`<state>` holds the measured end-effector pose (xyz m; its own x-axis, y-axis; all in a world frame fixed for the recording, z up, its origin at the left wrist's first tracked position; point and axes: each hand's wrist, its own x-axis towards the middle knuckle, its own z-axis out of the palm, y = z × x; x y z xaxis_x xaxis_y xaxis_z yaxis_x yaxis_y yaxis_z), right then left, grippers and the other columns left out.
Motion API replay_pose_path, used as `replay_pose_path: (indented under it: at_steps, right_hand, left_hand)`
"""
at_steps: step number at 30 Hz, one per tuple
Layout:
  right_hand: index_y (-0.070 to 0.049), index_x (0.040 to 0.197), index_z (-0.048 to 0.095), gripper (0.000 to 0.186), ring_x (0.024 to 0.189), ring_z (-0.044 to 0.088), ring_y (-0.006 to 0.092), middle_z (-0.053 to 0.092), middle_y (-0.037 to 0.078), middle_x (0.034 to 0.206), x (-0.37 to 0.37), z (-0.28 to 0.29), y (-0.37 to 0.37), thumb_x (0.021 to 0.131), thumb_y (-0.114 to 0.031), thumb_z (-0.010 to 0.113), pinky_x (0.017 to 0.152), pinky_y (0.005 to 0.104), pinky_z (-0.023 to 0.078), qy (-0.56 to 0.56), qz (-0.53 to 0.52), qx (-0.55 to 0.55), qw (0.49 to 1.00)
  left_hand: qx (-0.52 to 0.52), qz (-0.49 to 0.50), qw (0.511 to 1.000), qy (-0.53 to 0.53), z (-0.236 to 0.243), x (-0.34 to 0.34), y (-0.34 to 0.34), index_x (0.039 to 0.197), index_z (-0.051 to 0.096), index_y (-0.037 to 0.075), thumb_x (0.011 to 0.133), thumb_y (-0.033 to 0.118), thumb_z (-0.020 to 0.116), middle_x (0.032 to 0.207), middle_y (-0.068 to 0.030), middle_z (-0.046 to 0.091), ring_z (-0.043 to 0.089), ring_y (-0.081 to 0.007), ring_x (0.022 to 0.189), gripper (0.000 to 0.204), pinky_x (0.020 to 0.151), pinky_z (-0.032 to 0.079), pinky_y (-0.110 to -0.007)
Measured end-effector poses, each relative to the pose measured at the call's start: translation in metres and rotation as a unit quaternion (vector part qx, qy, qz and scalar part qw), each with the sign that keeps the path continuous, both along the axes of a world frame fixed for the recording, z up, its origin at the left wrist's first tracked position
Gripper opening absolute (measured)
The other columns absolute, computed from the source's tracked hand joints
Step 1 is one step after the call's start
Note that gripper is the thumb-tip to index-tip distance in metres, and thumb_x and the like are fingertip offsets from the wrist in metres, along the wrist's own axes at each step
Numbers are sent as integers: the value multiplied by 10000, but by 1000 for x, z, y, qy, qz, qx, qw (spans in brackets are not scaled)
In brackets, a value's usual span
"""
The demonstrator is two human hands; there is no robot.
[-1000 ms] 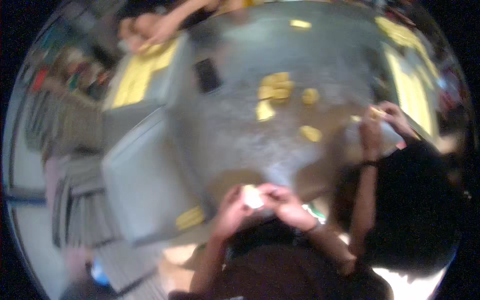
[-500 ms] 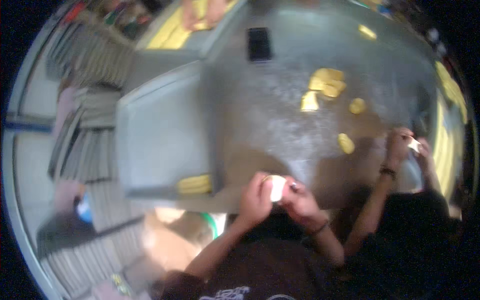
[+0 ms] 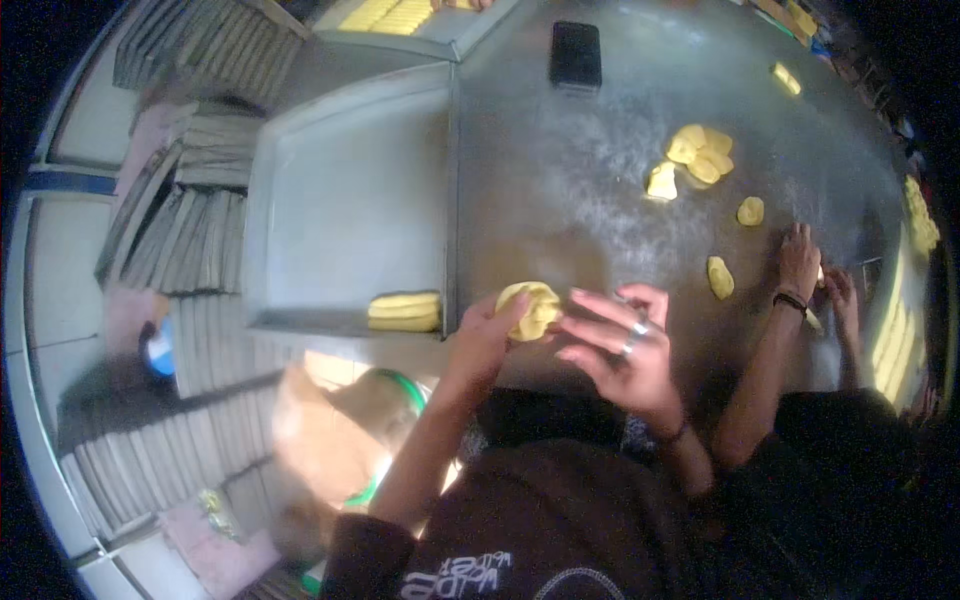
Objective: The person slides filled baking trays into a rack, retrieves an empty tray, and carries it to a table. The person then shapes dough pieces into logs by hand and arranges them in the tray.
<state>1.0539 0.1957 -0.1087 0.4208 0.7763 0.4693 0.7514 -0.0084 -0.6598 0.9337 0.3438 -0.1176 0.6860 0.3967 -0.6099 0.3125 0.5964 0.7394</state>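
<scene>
Stacks of thin grey slats fill the background at far left, beside a grey metal bench. Next comes a shallow grey tray, with yellow dough rolls lying together in its near right corner. To the right of these, over the bench's near edge, the left hand has its grip closed, thumb on top, on a flat yellow dough piece. A dark phone lies farther back. The right hand, ringed, has its grip open, fingers spread just beside the dough piece; whether they touch it I cannot tell. Beyond lies a cluster of yellow dough, with a lone round to its right. Farther right are a co-worker's hands.
</scene>
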Motion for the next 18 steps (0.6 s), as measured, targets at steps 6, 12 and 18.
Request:
replay_pose_path:
  at_steps: [6,12,18]
  right_hand:
    - [-120,907,714,241,918,570,194,683,16,1020,-4,-16,-5,677,-152,780,876,342,391,-50,-20,2,999]
    - [-77,874,694,155,787,553,235,674,66,832,-10,-7,-25,724,-63,731,720,321,449,150,-141,21,978]
    - [-49,790,672,121,759,572,237,652,103,800,0,-14,-40,699,-63,750,709,333,459,202,-101,-42,973]
  left_hand:
    - [231,-198,953,17,-8,-3,-3,1171,545,33,900,303,583,1053,-111,634,599,-219,986,384,843,467,-346]
    - [61,-233,966,-98,-2,22,-28,1202,520,13,932,253,538,1101,-94,597,565,-176,1021,362,910,445,-308]
    - [17,-223,973,-55,3,24,-34,1190,531,-5,948,178,506,1070,-48,592,547,-119,1005,305,881,444,-259]
